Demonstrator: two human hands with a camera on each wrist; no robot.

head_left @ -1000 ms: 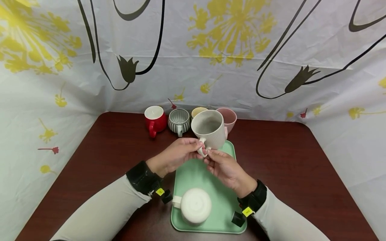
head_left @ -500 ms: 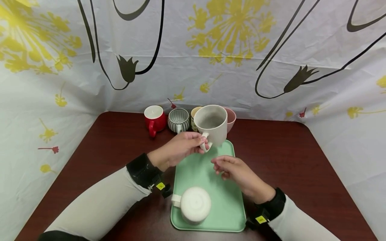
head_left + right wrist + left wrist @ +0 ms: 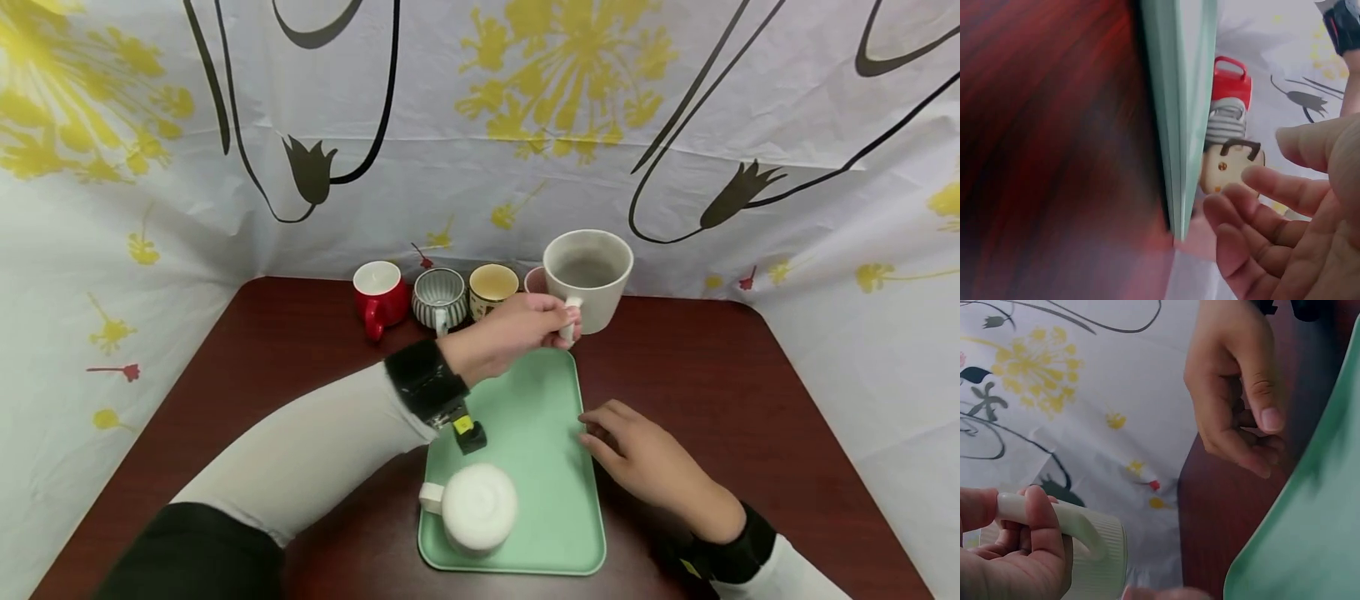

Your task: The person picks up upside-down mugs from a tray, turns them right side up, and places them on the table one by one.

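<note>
My left hand (image 3: 525, 329) grips a white ribbed mug (image 3: 588, 279) by its handle, holding it upright over the back of the table, in front of part of a pink cup (image 3: 535, 281). In the left wrist view, thumb and fingers wrap the handle of the mug (image 3: 1100, 550). My right hand (image 3: 648, 458) hovers with loosely bent fingers at the right edge of a green tray (image 3: 540, 417), holding nothing. Upside down on the front left of that tray sits another white mug (image 3: 480, 504), its handle pointing left.
Along the back of the dark wood table (image 3: 697, 375) stand a red mug (image 3: 381, 293), a grey striped cup (image 3: 439, 298) and a yellow patterned cup (image 3: 492, 285). A white floral cloth (image 3: 450, 192) hangs behind and at both sides.
The right hand has let go of the ribbed mug and drawn back toward the front right. The left hand has carried the mug rightward and back, uncovering the yellow cup.
</note>
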